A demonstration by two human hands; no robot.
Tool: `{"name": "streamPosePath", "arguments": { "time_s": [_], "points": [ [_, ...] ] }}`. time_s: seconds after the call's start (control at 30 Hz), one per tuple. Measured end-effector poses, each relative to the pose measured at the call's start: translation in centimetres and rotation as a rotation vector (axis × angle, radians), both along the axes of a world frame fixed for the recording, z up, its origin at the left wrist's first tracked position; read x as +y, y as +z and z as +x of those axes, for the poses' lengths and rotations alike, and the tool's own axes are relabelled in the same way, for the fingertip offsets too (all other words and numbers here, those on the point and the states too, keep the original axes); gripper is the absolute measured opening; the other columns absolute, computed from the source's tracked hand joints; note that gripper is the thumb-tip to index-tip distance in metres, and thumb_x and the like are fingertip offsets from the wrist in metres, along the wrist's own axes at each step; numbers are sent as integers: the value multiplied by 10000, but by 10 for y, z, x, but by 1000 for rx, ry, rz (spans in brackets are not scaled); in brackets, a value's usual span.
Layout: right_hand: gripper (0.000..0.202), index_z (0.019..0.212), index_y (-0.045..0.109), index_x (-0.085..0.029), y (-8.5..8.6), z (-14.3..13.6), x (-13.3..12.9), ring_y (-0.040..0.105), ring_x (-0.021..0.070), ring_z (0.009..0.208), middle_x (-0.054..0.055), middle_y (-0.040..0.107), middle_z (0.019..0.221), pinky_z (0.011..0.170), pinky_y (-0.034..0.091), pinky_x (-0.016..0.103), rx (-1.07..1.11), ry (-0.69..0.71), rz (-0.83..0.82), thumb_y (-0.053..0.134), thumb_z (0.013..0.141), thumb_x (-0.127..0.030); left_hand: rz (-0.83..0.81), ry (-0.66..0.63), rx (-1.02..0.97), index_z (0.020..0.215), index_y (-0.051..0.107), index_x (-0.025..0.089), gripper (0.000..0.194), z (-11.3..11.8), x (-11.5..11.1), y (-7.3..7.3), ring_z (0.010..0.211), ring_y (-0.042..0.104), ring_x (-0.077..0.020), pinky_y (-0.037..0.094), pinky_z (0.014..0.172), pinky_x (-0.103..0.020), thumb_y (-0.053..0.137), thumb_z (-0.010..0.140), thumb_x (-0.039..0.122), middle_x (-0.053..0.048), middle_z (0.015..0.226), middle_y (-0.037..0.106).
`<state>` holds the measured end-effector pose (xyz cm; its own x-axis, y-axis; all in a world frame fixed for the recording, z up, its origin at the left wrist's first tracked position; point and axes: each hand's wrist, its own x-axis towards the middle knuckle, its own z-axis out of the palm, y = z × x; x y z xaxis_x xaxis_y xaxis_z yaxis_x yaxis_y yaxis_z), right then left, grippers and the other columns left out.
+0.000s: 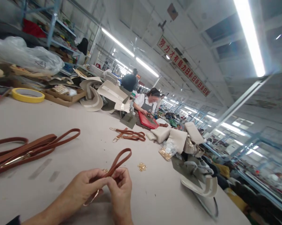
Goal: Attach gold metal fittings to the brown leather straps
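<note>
Low in the middle of the view, my left hand [90, 185] and my right hand [121, 187] meet with fingertips pinched on one brown leather strap [118, 162]. The strap's loop rises above the fingers, and a metal clasp [91, 198] hangs beneath my left hand. Small gold pieces peek out behind the fingers. To the right of my hands lies a small pile of gold pieces [142, 167]. Several longer brown straps [35, 148] with metal hardware lie at the left, and more straps with clasps [131, 135] lie beyond my hands.
Yellow tape roll [28, 95], cardboard box [66, 95] and pale curved panels [113, 93] line the table's far left. At the right are a bag of gold pieces [168, 151], cream pouches [177, 139] and curved pieces [199, 186]. A person works at a red item [147, 120] beyond.
</note>
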<state>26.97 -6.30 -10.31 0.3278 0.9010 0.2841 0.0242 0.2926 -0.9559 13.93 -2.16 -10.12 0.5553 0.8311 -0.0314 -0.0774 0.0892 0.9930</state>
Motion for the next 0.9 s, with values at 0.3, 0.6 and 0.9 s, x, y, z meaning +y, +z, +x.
{"name": "streamPosePath", "arguments": {
  "time_s": [0.3,0.6,0.9],
  "points": [
    [221,861,615,-175,10,-5,-8,592,163,718,19,641,782,687,490,292,11,66,-44,676,768,-366,88,-1,-26,829,660,194,235,-5,-6,11,753,591,-169,479,681,-223,593,812,418,-3,795,655],
    [262,899,736,-141,18,-16,-13,585,166,671,37,688,752,635,448,266,19,230,-53,587,846,-350,221,97,-5,951,652,227,278,3,-10,-8,914,634,-223,504,814,-247,550,838,460,-9,947,701],
    [324,927,730,-148,2,-2,-11,668,238,817,83,736,887,772,529,359,180,206,-119,712,733,-407,268,65,-94,990,697,217,224,-2,-23,22,919,639,-207,485,849,-265,537,874,323,-30,971,714]
  ]
}}
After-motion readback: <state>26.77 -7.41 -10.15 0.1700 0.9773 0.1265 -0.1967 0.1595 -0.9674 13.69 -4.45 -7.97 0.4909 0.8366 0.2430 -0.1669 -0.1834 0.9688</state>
